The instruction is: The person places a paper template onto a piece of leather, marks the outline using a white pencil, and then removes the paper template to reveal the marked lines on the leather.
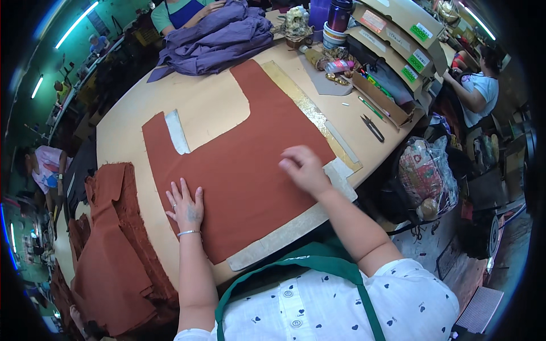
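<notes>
A rust-brown piece of cloth (244,176), cut with a deep U-shaped notch at its far side, lies flat on the table. Near its left edge my left hand (186,211) rests palm down with the fingers spread. Over the cloth's right side is my right hand (307,171), its fingers curled in; whatever they may hold is hidden. Pale pattern board edges show from under the cloth: a grey-white strip (284,237) along the near side and a shiny yellowish one (293,91) at the far right. Another pale piece (177,133) pokes out inside the notch.
Stacked rust-brown cloth (114,256) hangs over the table's left edge. At the far side sits a purple fabric heap (216,37), a person behind it. Thread snips (373,128), a green pencil (372,107), a cardboard tray (384,99) and stacked boxes (398,40) occupy the right.
</notes>
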Motion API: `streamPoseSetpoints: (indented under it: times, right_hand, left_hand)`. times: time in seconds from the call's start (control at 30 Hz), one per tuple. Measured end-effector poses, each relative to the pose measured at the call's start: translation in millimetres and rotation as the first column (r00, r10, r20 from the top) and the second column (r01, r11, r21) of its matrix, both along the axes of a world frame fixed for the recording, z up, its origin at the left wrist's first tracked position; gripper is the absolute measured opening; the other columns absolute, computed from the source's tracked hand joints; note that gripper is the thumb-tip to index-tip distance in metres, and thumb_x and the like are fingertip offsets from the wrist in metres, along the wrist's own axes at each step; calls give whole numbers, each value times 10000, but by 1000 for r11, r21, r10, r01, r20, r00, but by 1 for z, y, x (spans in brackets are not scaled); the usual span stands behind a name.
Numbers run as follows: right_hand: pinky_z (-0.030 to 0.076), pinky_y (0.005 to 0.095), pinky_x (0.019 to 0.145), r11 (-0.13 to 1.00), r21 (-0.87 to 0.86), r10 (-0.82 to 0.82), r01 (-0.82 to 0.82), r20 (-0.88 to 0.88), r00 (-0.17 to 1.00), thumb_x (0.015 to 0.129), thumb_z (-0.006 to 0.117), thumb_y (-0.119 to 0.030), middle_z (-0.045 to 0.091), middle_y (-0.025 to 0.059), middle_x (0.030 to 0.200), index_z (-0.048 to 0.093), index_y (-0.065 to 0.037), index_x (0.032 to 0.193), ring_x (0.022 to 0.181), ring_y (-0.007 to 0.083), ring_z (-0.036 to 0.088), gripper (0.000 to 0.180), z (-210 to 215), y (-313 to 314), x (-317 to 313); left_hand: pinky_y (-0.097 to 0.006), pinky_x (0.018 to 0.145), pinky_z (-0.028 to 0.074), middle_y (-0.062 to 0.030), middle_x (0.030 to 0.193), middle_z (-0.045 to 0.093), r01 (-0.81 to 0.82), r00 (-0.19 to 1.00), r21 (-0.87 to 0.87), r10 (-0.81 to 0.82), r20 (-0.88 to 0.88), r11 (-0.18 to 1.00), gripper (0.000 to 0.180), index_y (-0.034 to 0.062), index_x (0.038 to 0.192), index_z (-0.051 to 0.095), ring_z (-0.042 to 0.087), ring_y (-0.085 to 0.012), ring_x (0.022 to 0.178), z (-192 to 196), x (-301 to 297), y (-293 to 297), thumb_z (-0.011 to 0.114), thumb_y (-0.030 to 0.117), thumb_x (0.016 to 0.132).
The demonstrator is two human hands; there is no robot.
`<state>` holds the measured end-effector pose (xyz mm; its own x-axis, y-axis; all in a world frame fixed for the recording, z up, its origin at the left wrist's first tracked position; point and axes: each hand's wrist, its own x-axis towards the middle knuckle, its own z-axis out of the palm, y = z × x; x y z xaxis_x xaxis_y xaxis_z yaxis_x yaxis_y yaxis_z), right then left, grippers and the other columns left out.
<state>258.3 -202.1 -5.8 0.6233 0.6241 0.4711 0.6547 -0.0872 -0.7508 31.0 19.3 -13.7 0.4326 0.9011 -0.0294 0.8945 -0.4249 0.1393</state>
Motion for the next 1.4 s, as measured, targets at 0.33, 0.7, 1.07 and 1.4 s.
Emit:
streamPoseSetpoints:
  times: [0.33, 0.7, 1.07, 1.4]
  right_hand:
    - [453, 409, 810, 737, -444, -483, 509, 180, 857, 735, 668, -272, 594, 168, 938, 617, -45, 918, 907, 329, 558, 296, -16, -43, 121]
    - [479, 301, 768, 966, -65, 81, -249, -842, 534, 794, 620, -51, 618, 89, 993, 490, 3, 1128, 841, 165, 612, 363, 12, -64, 114]
    - [431, 229, 822, 953, 182, 303, -242, -576, 759, 793, 594, -6, 573, 75, 1089, 452, 20, 1194, 937, 121, 562, 426, 121, -83, 113]
    - [417, 223, 842, 923, 386, 105, 12, -281, 954, 845, 591, -37, 604, 64, 1068, 503, -6, 1166, 945, 114, 568, 335, 142, -116, 195]
  left_hand:
    - [-672, 978, 152, -105, 1480, 136, -12, 999, 14, 12, 35, 1000, 645, 224, 1406, 244, 111, -321, 1361, 1, -12, -7, 387, 555, 870]
    - [-662, 976, 160, -78, 1488, 120, 87, 996, 12, -86, -23, 996, 671, 237, 1410, 231, 81, -300, 1370, 1, -64, -16, 442, 539, 848]
    - [-648, 989, 161, -105, 1466, 190, 101, 992, 37, -103, 79, 994, 698, 213, 1397, 268, 117, -300, 1362, -3, -64, -17, 433, 585, 830]
    - [-648, 989, 169, -105, 1469, 173, 100, 994, 57, -102, 37, 993, 709, 213, 1389, 287, 110, -296, 1363, 6, -61, -22, 438, 604, 818]
